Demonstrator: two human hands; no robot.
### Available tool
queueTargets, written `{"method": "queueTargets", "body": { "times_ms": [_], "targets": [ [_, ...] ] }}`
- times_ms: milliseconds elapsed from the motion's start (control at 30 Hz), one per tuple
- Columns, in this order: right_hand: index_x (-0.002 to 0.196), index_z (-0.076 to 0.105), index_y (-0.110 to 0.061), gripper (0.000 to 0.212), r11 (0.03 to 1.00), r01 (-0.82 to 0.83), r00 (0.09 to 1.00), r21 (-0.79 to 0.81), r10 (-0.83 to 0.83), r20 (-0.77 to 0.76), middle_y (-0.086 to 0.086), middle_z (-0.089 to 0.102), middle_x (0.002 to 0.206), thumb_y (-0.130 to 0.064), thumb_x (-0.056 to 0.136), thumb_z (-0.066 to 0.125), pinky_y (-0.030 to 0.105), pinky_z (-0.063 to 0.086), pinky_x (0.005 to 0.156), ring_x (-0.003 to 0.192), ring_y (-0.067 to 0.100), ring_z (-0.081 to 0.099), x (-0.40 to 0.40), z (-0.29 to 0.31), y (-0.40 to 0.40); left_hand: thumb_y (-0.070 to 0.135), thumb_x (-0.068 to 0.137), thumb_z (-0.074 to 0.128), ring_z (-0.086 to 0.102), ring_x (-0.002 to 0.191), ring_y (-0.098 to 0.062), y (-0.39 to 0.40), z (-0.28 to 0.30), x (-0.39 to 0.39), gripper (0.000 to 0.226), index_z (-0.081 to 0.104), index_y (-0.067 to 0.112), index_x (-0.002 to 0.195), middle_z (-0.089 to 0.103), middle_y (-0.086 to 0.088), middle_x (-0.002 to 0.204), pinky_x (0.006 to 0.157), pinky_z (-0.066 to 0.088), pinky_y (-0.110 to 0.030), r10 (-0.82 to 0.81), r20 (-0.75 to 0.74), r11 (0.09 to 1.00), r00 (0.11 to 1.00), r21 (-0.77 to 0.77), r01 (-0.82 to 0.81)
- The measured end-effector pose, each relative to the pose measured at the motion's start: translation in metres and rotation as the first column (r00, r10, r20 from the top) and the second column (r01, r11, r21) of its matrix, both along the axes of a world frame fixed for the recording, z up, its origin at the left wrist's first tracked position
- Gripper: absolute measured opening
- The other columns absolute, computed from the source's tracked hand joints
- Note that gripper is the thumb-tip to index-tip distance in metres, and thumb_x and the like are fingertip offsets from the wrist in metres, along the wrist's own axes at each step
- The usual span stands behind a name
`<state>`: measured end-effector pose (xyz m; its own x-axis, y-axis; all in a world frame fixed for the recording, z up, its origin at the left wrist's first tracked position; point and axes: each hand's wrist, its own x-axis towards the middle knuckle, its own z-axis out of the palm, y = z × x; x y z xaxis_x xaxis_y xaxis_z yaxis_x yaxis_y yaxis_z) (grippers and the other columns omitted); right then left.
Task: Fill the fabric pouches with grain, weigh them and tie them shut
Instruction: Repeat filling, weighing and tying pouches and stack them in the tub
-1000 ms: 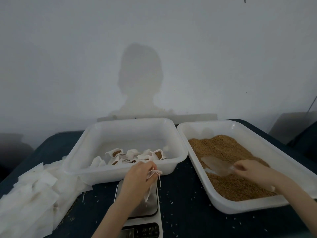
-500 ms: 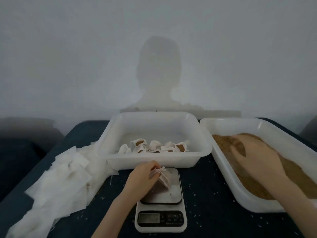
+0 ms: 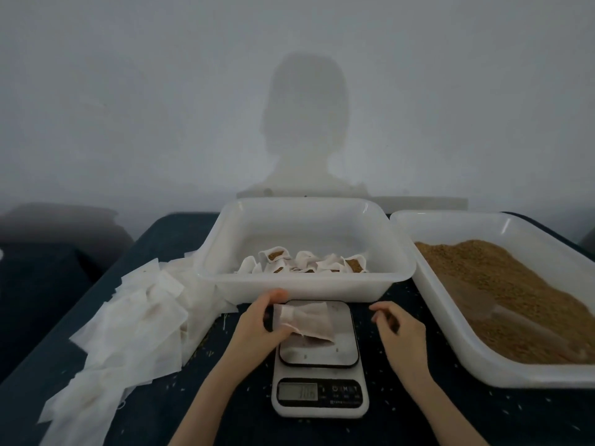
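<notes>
Out of the grain tray (image 3: 402,226) now, right hand (image 3: 397,329), fingers loosely curled, empty. Left hand (image 3: 257,320) pinching the pouch (image 3: 306,321) neck above the scale (image 3: 318,358): weighing, tying next.

Blurred, unreadable digits on the scale (image 3: 319,365) display

Plain indoor packing station, small hand-assembly setup rather than a kitchen, dark cloth-covered table (image 3: 167,239) against bare pale wall (image 3: 128,91), digital scale (image 3: 319,362), white plastic tubs (image 3: 302,284) of grain (image 3: 502,284) and filled pouches (image 3: 306,263), heap of empty fabric pouches (image 3: 128,326).
</notes>
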<state>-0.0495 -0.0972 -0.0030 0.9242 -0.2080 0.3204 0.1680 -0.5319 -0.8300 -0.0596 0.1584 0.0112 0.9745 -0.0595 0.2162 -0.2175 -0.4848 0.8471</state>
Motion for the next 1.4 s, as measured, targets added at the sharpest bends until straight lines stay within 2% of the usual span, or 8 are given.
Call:
{"method": "queueTargets", "body": {
  "times_ms": [133, 233, 733, 900, 1000, 1100, 1200, 1400],
  "targets": [
    [0.081, 0.064, -0.033, 0.032, 0.984, 0.071, 0.997, 0.163, -0.069, -0.019, -0.017, 0.064, 0.075, -0.004, 0.093, 0.053, 0.015, 0.041, 0.047, 0.051, 0.005, 0.052, 0.004, -0.004, -0.006, 0.027, 0.081, 0.061, 0.061, 0.104, -0.014, 0.008, -0.007, -0.002, 0.033, 0.060, 0.023, 0.114, 0.065, 0.005, 0.112, 0.083, 0.051, -0.026, -0.001, -0.041, 0.911, 0.999, -0.412, -0.016],
    [0.080, 0.064, -0.030, 0.031, 0.976, 0.091, 0.996, 0.197, -0.085, -0.039, -0.011, 0.064, 0.072, -0.005, 0.093, 0.053, 0.017, 0.041, 0.048, 0.051, 0.004, 0.052, 0.006, -0.006, -0.007, 0.027, 0.081, 0.053, 0.063, 0.101, -0.018, 0.012, -0.012, 0.000, 0.027, 0.064, 0.018, 0.105, 0.068, -0.001, 0.106, 0.085, 0.049, -0.033, 0.074, -0.056, 0.842, 0.996, -0.531, -0.093],
    [0.079, 0.063, -0.033, 0.035, 0.993, -0.026, 0.999, 0.112, 0.022, 0.034, -0.013, 0.064, 0.074, -0.001, 0.090, 0.056, 0.015, 0.040, 0.047, 0.049, 0.006, 0.052, 0.000, -0.001, 0.000, 0.003, 0.094, 0.046, 0.058, 0.077, -0.013, 0.012, -0.021, 0.005, 0.021, 0.064, 0.010, 0.086, 0.064, -0.003, 0.079, 0.073, 0.046, -0.026, 0.333, -0.154, 0.780, 0.930, -0.510, -0.364],
    [0.084, 0.057, -0.045, 0.037, 0.980, -0.187, 0.971, -0.063, 0.194, 0.137, -0.013, 0.064, 0.073, -0.008, 0.086, 0.062, 0.015, 0.049, 0.061, 0.070, 0.004, 0.060, -0.010, 0.029, 0.037, 0.004, 0.093, 0.048, 0.057, 0.074, -0.012, 0.014, -0.023, 0.005, 0.019, 0.064, 0.010, 0.084, 0.063, -0.001, 0.076, 0.071, 0.045, -0.025, 0.325, -0.175, 0.776, 0.929, -0.512, -0.368],
    [0.101, 0.053, -0.044, 0.018, 0.885, -0.357, 0.928, -0.299, 0.374, -0.002, -0.025, 0.055, 0.089, -0.033, 0.089, 0.058, 0.009, 0.043, 0.068, 0.084, -0.008, 0.053, -0.011, 0.044, 0.066, 0.003, 0.092, 0.050, 0.058, 0.074, -0.012, 0.013, -0.024, 0.004, 0.018, 0.064, 0.011, 0.084, 0.063, -0.003, 0.075, 0.071, 0.045, -0.025, 0.318, -0.182, 0.786, 0.930, -0.498, -0.366],
    [0.124, 0.053, -0.037, 0.039, 0.760, -0.446, 0.870, -0.472, 0.491, -0.032, -0.025, 0.050, 0.119, -0.047, 0.086, 0.059, 0.011, 0.030, 0.097, 0.111, -0.009, 0.043, -0.008, 0.048, 0.090, 0.002, 0.091, 0.050, 0.058, 0.073, -0.013, 0.015, -0.023, 0.004, 0.017, 0.064, 0.010, 0.085, 0.063, -0.003, 0.074, 0.070, 0.045, -0.025, 0.309, -0.179, 0.793, 0.934, -0.493, -0.357],
    [0.129, 0.053, -0.034, 0.055, 0.666, -0.455, 0.853, -0.591, 0.517, -0.074, -0.018, 0.051, 0.130, -0.057, 0.080, 0.060, 0.021, 0.022, 0.105, 0.123, 0.002, 0.041, -0.005, 0.045, 0.104, 0.000, 0.091, 0.050, 0.058, 0.072, -0.012, 0.015, -0.023, 0.004, 0.017, 0.064, 0.008, 0.085, 0.063, -0.004, 0.074, 0.069, 0.044, -0.024, 0.302, -0.179, 0.793, 0.936, -0.499, -0.351],
    [0.130, 0.057, -0.030, 0.034, 0.633, -0.444, 0.866, -0.634, 0.485, -0.122, -0.007, 0.060, 0.127, -0.030, 0.097, 0.048, 0.025, 0.035, 0.100, 0.116, 0.013, 0.054, 0.004, 0.044, 0.109, 0.002, 0.090, 0.052, 0.059, 0.068, -0.007, 0.014, -0.023, 0.003, 0.015, 0.064, 0.010, 0.086, 0.064, -0.003, 0.074, 0.067, 0.044, -0.021, 0.292, -0.175, 0.801, 0.940, -0.493, -0.341]
  ]
}}
